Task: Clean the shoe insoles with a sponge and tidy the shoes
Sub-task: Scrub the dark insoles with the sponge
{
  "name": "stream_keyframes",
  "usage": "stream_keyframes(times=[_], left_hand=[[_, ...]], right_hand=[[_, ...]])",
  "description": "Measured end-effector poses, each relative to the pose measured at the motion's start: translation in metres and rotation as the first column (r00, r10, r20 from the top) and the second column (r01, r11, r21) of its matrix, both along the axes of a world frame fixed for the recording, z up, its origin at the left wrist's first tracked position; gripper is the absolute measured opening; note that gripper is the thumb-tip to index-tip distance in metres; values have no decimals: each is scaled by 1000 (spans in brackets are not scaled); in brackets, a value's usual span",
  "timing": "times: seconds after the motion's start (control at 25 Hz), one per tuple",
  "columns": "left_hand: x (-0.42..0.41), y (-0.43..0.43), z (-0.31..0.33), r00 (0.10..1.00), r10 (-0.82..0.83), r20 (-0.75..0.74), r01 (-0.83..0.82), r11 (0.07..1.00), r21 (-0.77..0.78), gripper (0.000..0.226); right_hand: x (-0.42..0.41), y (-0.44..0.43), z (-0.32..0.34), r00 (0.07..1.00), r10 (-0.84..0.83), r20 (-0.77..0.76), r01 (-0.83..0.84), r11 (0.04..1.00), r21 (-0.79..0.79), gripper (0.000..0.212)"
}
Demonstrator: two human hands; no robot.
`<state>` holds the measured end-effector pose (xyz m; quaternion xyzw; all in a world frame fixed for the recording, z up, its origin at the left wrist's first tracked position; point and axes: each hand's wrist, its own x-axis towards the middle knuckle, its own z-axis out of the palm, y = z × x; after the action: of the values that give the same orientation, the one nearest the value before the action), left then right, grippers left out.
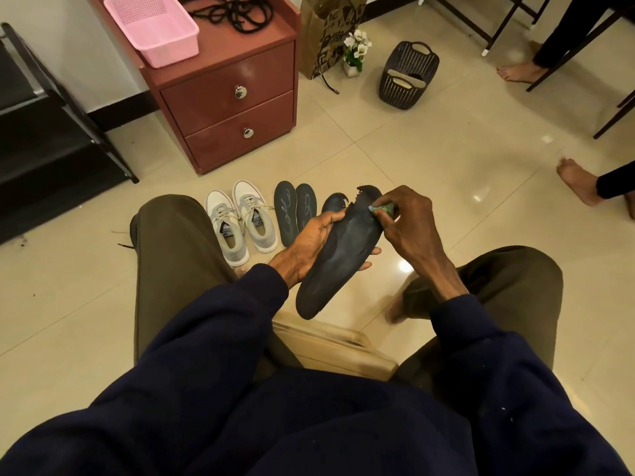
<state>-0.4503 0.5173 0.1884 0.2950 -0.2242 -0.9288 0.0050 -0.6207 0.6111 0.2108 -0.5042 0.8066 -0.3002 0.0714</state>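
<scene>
Between both knees, dark insole [340, 255] shows a torn, ragged toe edge.

Your right hand [409, 221] covers most of the sponge [383, 209]; only a green corner shows. The held insole [338, 255] hides the fingers of your left hand [309, 242] and most of a second insole [332, 203] behind it. The foot [395, 309] near your right knee is blurred. The top edge cuts off the paper bag [326, 32].
</scene>
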Motion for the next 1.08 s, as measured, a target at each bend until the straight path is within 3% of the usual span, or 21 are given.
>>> stream_keyframes(times=[0.12,0.2,0.32,0.4,0.52,0.6,0.72,0.8,0.92,1.08], left_hand=[[-1,0,11,993,106,42,-104,994,-45,41],[-2,1,12,987,144,74,-134,984,-121,36],[1,-2,10,985,139,102,-120,978,-171,39],[2,-6,3,980,137,147,-79,936,-344,40],[2,-9,-8,961,188,201,-63,861,-505,46],[3,-10,-10,959,213,188,-87,850,-519,43],[0,-14,-15,961,229,158,-127,868,-480,38],[0,-16,-13,953,259,160,-158,869,-469,36],[-2,-19,-13,935,315,164,-215,870,-444,39],[-1,-21,-12,929,322,181,-226,882,-413,32]], right_hand=[[19,0,4,977,208,45,-212,967,142,15],[25,-1,4,963,262,58,-268,947,176,13],[15,-7,0,993,100,-66,-89,984,152,13],[13,-6,0,994,71,-81,-57,986,157,14],[34,-1,3,946,314,80,-324,914,246,13],[37,-1,2,938,336,87,-347,906,242,12],[15,-1,0,993,103,-59,-96,988,122,13],[12,2,0,990,136,-31,-132,985,113,12],[28,5,3,936,324,137,-345,920,186,10],[16,2,-1,991,136,2,-136,988,68,11]])
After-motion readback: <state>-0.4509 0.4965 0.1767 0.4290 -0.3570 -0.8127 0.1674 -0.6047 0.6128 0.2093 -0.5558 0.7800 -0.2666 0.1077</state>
